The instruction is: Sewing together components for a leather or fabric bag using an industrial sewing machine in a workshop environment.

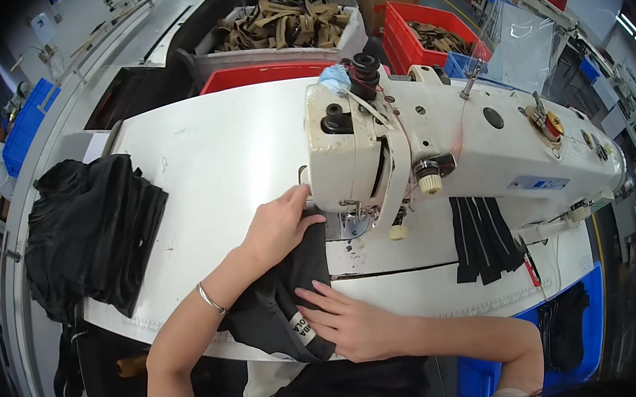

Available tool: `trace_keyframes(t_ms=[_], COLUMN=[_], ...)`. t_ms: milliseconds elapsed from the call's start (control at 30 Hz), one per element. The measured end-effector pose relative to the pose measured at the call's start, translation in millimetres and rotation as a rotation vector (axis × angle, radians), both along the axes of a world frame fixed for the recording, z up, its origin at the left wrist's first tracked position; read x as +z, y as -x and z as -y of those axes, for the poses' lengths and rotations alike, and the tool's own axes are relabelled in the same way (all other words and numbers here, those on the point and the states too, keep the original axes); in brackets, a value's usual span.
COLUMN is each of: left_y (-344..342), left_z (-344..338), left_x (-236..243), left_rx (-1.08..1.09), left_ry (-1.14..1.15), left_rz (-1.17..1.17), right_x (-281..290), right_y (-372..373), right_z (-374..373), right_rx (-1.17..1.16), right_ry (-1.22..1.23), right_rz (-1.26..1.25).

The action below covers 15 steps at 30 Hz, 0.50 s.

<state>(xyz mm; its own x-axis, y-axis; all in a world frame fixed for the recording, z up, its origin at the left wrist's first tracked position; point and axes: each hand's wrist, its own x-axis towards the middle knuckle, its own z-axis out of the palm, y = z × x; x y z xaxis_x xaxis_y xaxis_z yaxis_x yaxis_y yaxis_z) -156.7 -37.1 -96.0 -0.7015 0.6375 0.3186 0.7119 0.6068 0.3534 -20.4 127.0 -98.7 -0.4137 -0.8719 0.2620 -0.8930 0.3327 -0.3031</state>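
Note:
My left hand (278, 226) grips the upper end of a black fabric piece (264, 306) at the left of the sewing machine head (348, 152), thumb beside the presser foot (352, 218), some fingertips hidden behind the head. My right hand (352, 328) rests lower on the same fabric, fingers spread over it beside a white printed label (301, 324). A stack of black fabric pieces (94, 228) lies on the left of the white table (187, 151). Several black strips (479, 239) and red-handled scissors (531, 268) lie at the right.
A blue bin (595, 324) with black pieces is below the table's right edge. Behind the table stand a white bin (205, 66) of khaki pieces, red bins (401, 36) and a cardboard box (378, 3). A co-worker (1, 168) is at the far left near blue crates (27, 126).

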Motion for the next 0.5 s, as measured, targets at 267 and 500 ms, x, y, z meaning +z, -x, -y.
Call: trace_keyframes(t_ms=[267,500], left_y=[61.6,72.4], left_z=[-27.7,-34.6], left_x=[-18.9,-10.9], left_rx=[-0.202,-0.272], left_ry=[-0.014,0.009], left_rz=[0.108,0.226], right_x=[-3.4,-28.2], right_y=[25.5,26.7], right_z=[-27.4,-30.2], right_rx=[-0.093,-0.135], right_ry=[0.021,-0.043], right_rz=[0.073,-0.125])
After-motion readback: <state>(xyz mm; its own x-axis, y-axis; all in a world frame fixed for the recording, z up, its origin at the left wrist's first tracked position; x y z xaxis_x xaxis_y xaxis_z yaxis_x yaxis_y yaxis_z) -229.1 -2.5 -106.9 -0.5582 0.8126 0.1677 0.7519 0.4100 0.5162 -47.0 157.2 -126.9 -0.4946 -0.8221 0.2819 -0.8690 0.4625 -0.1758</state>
